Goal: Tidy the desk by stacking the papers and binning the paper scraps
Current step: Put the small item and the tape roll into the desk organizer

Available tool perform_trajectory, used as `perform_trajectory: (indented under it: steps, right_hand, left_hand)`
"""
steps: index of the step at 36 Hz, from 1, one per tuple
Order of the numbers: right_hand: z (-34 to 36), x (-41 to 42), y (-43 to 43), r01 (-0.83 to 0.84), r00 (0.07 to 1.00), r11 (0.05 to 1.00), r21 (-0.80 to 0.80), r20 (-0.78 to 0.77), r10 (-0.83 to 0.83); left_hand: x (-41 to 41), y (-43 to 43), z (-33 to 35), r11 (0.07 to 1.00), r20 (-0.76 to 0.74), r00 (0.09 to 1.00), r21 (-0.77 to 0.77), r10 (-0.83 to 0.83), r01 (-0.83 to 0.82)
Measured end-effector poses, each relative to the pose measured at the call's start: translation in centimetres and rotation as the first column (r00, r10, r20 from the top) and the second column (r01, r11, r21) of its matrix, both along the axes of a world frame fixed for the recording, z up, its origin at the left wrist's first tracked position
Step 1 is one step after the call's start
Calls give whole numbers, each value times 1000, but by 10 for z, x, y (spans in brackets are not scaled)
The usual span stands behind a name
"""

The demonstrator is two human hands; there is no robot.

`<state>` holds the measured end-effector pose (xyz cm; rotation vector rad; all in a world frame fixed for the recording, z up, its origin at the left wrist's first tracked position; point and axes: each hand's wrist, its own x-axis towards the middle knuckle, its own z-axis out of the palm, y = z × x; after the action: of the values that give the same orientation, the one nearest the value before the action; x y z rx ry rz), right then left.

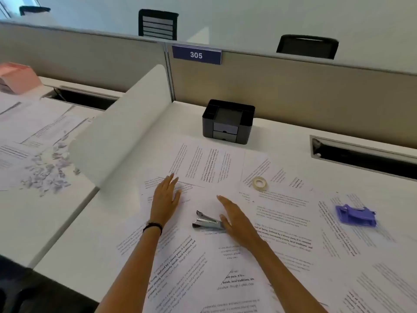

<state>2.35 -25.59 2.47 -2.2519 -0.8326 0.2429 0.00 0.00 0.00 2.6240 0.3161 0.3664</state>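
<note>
The left hand (165,199) is lying flat with fingers straight and together, holding nothing and pressing lightly on the loose papers (282,213) spread beneath and around both hands. The right hand (234,220) is likewise spread wide and empty, palm down. Whether it is touching the sheet or hovering just over it is hard to tell. Between the two hands a stapler (207,221) is sitting on the sheets, its rear end right against the right thumb. Ahead of the right fingertips a tape roll (260,183) is resting on the papers, and well out past the right hand a purple hole punch (356,215) is doing the same. Beyond both hands a black desk organiser (228,122) is standing at the far edge of the sheets. The paper scraps (47,175) are lying far out to the left of the left hand, beyond the white divider (121,136), on the neighbouring desk (33,222).

Judging from this, the stacking step is only beginning: the sheets are overlapping at all angles and nothing is squared up. The next move is probably calling for the stapler, tape and punch to come off the sheets first, so the hands can sweep the papers inward into one pile. The scraps look untouched and are waiting for the bin
</note>
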Motion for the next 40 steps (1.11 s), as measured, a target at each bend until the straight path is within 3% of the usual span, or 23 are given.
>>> perform_trajectory:
  steps: [5, 14, 27, 40]
  right_hand:
    - [4, 3, 22, -179, 984, 975, -128, -44, 175]
    - [3, 9, 45, -276, 956, 939, -205, 43, 291]
    - [-4, 3, 60, -235, 949, 938, -253, 150, 278]
    - [1, 12, 55, -135, 991, 976, -173, -13, 135]
  left_hand:
    - [9, 8, 1, 999, -26, 999, -30, 29, -30]
    - [33, 13, -5, 999, -34, 999, -36, 12, -14]
    - [52, 27, -11, 999, -99, 994, -27, -36, 33]
    - [52, 26, -17, 1000, -126, 992, 11, -3, 5]
